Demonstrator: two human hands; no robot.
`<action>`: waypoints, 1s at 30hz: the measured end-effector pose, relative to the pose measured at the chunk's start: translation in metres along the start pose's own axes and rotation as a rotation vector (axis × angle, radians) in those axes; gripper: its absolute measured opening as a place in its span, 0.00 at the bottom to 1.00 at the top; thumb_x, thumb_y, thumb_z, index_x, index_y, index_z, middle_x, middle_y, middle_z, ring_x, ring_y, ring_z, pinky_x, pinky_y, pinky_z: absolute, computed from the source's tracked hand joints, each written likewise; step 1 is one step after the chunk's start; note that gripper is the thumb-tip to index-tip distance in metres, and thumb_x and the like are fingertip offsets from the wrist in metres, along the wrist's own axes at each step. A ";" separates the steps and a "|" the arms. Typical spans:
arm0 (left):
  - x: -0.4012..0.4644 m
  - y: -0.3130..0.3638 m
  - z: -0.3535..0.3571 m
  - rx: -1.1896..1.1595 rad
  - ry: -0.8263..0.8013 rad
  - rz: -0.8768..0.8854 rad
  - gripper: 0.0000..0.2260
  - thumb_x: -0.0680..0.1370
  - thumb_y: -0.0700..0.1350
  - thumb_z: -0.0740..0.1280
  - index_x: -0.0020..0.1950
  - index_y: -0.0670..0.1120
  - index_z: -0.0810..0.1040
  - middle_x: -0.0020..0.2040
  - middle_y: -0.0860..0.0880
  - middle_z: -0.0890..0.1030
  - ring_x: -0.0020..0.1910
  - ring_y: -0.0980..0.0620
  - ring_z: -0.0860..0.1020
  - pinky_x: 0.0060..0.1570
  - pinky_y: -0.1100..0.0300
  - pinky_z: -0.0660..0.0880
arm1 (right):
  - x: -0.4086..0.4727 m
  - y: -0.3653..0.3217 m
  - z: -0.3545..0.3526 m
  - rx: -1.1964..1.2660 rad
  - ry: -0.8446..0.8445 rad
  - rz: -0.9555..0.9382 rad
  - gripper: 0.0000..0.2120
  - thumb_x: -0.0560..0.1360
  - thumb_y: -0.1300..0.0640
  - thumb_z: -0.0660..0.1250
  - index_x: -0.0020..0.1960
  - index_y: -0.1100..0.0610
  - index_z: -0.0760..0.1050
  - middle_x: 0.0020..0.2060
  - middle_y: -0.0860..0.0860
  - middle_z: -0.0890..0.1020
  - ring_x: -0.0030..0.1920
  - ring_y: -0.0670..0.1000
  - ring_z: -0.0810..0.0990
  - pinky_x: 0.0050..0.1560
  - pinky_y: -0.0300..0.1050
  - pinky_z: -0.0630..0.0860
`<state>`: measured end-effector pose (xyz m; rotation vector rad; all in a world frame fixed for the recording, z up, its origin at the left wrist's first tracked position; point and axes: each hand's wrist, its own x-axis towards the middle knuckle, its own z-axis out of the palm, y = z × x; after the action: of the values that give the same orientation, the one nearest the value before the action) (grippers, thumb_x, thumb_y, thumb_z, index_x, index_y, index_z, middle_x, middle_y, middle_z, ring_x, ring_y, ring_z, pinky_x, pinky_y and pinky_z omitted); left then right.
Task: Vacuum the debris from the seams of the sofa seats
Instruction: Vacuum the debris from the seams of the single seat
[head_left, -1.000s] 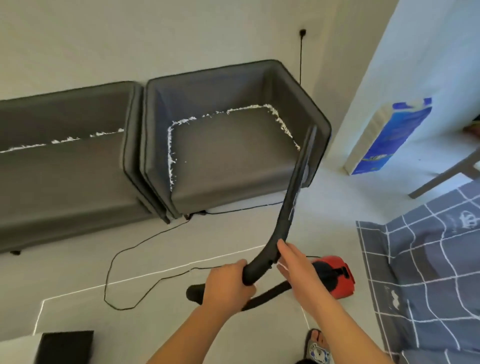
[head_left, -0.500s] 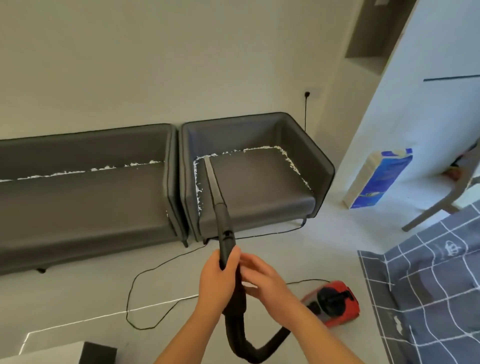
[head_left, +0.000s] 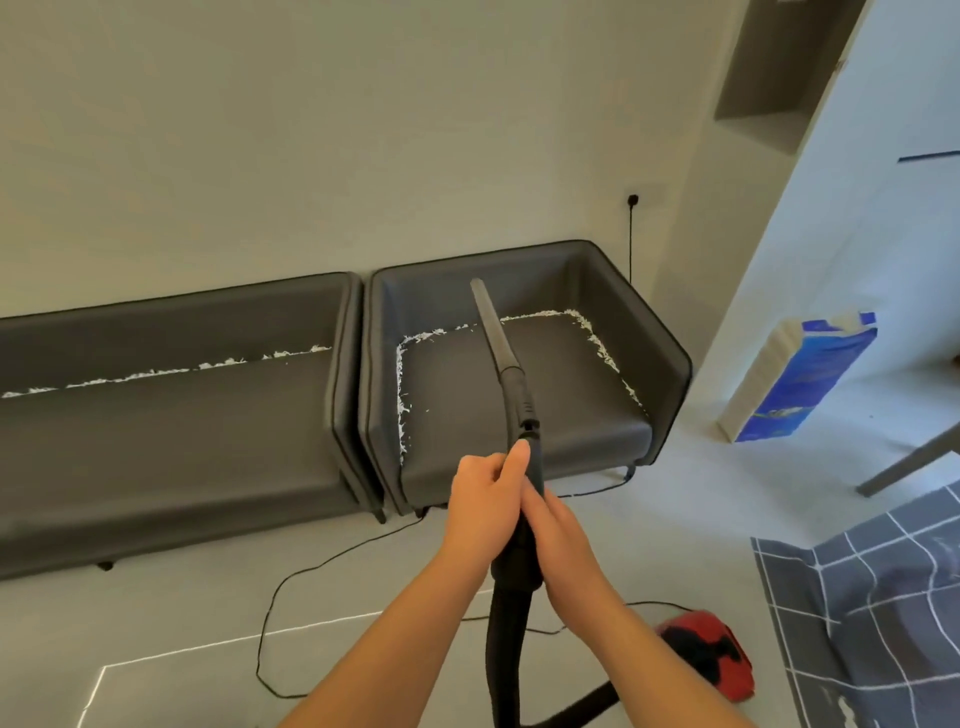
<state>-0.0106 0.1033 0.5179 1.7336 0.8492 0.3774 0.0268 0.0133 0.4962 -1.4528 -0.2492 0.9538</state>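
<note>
The crevice nozzle has swung from the armchair's left seam toward its back seam, not yet touching. Left hand and right hand both wrap the wand; white debris lines every seam, untouched.

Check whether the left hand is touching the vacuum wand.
Touching. The head view shows the left hand wrapped around the vacuum wand, thumb lying along it.

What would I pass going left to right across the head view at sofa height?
long sofa → armchair seat with white debris in its seams and the vacuum nozzle over it → wall cord → blue-and-white pack
</note>
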 end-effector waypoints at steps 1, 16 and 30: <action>0.006 0.005 0.007 0.016 -0.036 -0.003 0.23 0.83 0.53 0.61 0.33 0.40 0.65 0.30 0.47 0.67 0.30 0.52 0.67 0.36 0.56 0.67 | 0.007 -0.006 -0.007 0.005 0.040 0.011 0.16 0.83 0.43 0.61 0.57 0.52 0.81 0.47 0.54 0.87 0.48 0.52 0.87 0.46 0.46 0.83; 0.125 0.045 0.061 0.089 -0.383 -0.090 0.23 0.83 0.56 0.61 0.77 0.51 0.68 0.65 0.50 0.79 0.59 0.51 0.81 0.63 0.52 0.77 | 0.115 -0.090 -0.113 0.014 0.206 0.083 0.16 0.77 0.52 0.72 0.57 0.62 0.73 0.36 0.62 0.82 0.35 0.60 0.81 0.42 0.55 0.82; 0.347 0.095 -0.006 -0.151 -0.306 -0.172 0.10 0.81 0.50 0.64 0.59 0.47 0.78 0.55 0.45 0.83 0.54 0.45 0.83 0.54 0.46 0.83 | 0.276 -0.217 -0.018 -0.490 0.104 0.131 0.12 0.79 0.51 0.67 0.54 0.59 0.70 0.35 0.58 0.81 0.27 0.54 0.81 0.34 0.49 0.82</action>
<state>0.2585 0.3397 0.5516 1.5169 0.7200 0.0562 0.2973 0.2212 0.5807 -1.9817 -0.3294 0.9583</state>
